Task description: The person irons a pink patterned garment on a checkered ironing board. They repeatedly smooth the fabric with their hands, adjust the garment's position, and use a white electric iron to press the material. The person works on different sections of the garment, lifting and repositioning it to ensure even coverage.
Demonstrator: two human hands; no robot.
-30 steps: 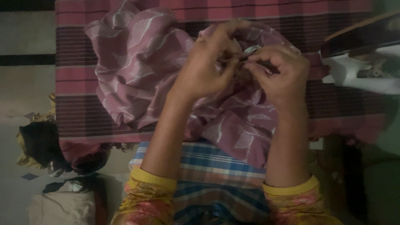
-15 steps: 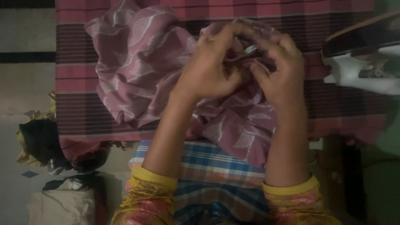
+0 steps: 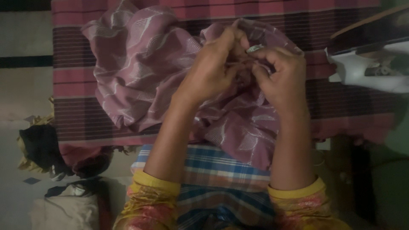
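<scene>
Nearest the camera, yellow patterned sleeves point(image 3: 147, 204) at the bottom edge, with a blue and orange checked cloth point(image 3: 221, 170) over the lap between the forearms

Just beyond, a crumpled mauve garment point(image 3: 140, 68) with pale printed streaks, heaped on a striped red and dark cloth point(image 3: 68, 85) covering the work surface, one fold spilling over the near edge onto the checked cloth

Above the heap, left hand point(image 3: 208, 72) and right hand point(image 3: 283, 79) brought close together, knuckles nearly touching, both raised over the upper right part of the garment. Left-hand fingers curled inward and pinched on a bunched bit of the mauve fabric; right-hand fingers bent tight together, pinching the same bunch from the other side. Between the fingertips, a small pale glinting piece point(image 3: 254, 48), too small and dim to identify

To the right, well apart from the hands, a white clothes iron point(image 3: 366, 70) resting on the striped cloth, with a dark slanted part above it running to the frame edge

To the left, off the surface and lower down, a dark bundle with yellowish fabric point(image 3: 36, 151) and a pale bundle point(image 3: 64, 208) on the light floor

Farthest, the pink and red bands of the striped cloth along the top edge
</scene>
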